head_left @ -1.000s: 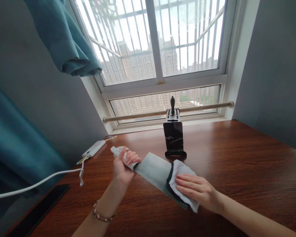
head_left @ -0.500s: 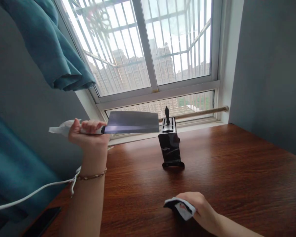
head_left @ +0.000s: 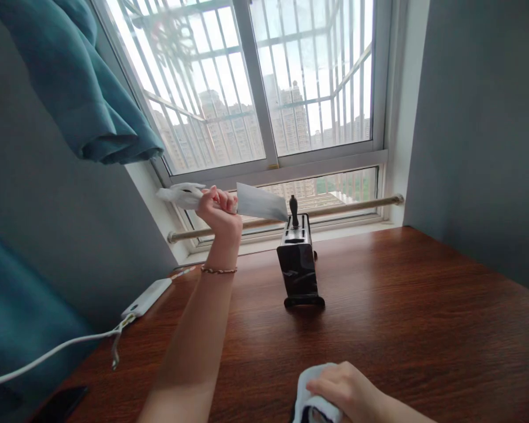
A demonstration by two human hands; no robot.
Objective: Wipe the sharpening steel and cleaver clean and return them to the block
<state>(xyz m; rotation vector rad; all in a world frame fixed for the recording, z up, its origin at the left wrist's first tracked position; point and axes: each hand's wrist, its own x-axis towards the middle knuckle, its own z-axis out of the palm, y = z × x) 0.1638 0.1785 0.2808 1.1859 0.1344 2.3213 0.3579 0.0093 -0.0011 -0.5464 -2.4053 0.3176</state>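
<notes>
My left hand (head_left: 220,207) is wrapped round the handle of a cleaver (head_left: 262,202), raised above the far side of the desk. White wrapping (head_left: 180,195) covers the handle's end and trails out to the left. The broad blade points right, its tip at the upper edge of a black knife block (head_left: 297,270); whether they touch I cannot tell. One dark-handled tool (head_left: 294,211) stands upright in the block's slotted top. Low in the view, my right hand (head_left: 346,388) grips a folded white and black cloth (head_left: 311,382) close to the wooden desk.
A white power strip (head_left: 147,298) with a white cable (head_left: 48,356) lies along the desk's left edge. The dark corner of a phone-like slab (head_left: 64,404) shows at lower left. Behind the desk run a metal rail (head_left: 357,205) and a barred window. A blue curtain (head_left: 101,111) hangs at upper left.
My left hand has carried the cleaver right and away from me, and the blade now tilts down towards the block. My right hand has drawn nearer with the cloth.
</notes>
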